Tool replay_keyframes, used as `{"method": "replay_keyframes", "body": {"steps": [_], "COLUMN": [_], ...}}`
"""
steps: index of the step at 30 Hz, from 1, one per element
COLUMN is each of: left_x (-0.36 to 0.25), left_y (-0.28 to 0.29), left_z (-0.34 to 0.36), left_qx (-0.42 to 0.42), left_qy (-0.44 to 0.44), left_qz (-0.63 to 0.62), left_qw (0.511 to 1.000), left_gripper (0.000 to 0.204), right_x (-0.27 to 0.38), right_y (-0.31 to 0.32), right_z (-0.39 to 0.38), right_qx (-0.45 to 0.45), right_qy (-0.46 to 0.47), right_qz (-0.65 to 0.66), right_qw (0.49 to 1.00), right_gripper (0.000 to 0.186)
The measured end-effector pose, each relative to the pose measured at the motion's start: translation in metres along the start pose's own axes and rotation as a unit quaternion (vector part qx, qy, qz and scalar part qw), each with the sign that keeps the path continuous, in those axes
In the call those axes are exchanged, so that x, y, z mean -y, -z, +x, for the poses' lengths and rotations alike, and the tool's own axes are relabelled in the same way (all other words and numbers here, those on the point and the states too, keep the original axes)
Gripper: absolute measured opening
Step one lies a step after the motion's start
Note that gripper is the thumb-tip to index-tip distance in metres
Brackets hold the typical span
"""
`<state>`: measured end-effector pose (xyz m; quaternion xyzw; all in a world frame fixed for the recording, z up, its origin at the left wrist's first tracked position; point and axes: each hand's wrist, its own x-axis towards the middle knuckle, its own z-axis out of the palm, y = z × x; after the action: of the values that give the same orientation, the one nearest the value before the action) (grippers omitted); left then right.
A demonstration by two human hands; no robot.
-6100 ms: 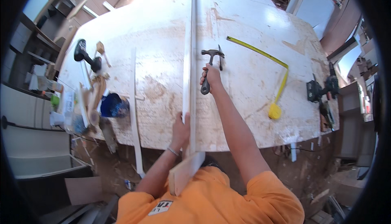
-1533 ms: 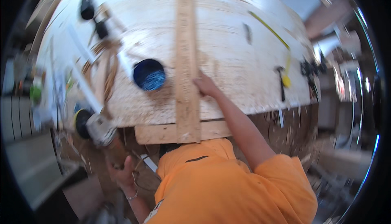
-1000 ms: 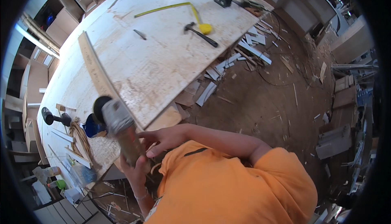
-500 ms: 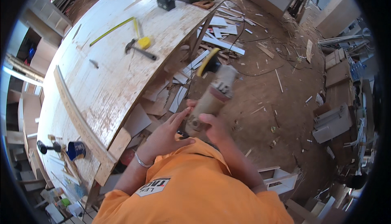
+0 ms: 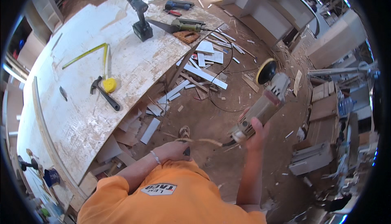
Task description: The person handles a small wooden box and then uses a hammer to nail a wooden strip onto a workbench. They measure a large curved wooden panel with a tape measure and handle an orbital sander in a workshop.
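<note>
Right of centre, right hand [image 5: 255,132] is wrapped around the rear grip of an angle grinder [image 5: 262,106], fingers clamped on the beige-grey body, held in the air over the dirt floor [image 5: 228,171]. Long axis runs from lower left to upper right of the frame; head end points upper right, carrying a round black disc with a yellow rim [image 5: 266,71], disc seen nearly edge-on. Dark cord [image 5: 203,141] leaves the tail end and runs left to the left hand [image 5: 176,150], low centre, whose fingers are closed on the cord. Left half of the frame: big worn plywood tabletop [image 5: 81,114], whitish, scuffed, patchy. On it: claw hammer [image 5: 104,94] with black handle, yellow tape measure [image 5: 108,85] just beside the hammer head with its blade pulled out toward upper left, black cordless drill [image 5: 141,18] standing upright, hand saw [image 5: 179,25] near the upper edge. Flat white offcuts [image 5: 199,71] and wood scraps litter the floor under and beside the table.
</note>
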<state>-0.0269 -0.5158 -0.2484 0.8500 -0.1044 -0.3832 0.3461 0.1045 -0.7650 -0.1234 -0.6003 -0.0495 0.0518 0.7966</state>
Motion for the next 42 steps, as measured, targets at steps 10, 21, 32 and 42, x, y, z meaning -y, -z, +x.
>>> {"method": "replay_keyframes", "body": {"steps": [10, 21, 32, 42], "left_x": [0.049, 0.079, -0.137, -0.108], "left_y": [0.146, 0.085, -0.194, -0.207], "left_z": [0.089, 0.045, 0.250, 0.291], "left_qx": [-0.257, -0.553, -0.312, -0.533], "left_qy": [0.136, 0.517, 0.485, 0.429], "left_qz": [-0.111, -0.251, -0.545, -0.631], "left_qw": [0.950, 0.603, 0.608, 0.366], "left_gripper": [0.051, 0.042, 0.042, 0.055], "right_x": [0.067, -0.085, -0.245, -0.224], "right_y": [-0.007, -0.120, -0.128, -0.146], "right_z": [0.288, 0.671, 0.769, 0.671], "right_qx": [0.221, 0.409, 0.495, 0.307], "right_qy": [0.251, 0.215, 0.177, 0.261], "right_qz": [-0.602, -0.683, -0.575, -0.654], "right_qw": [0.725, 0.566, 0.627, 0.641], "right_gripper": [0.074, 0.084, 0.078, 0.050]}}
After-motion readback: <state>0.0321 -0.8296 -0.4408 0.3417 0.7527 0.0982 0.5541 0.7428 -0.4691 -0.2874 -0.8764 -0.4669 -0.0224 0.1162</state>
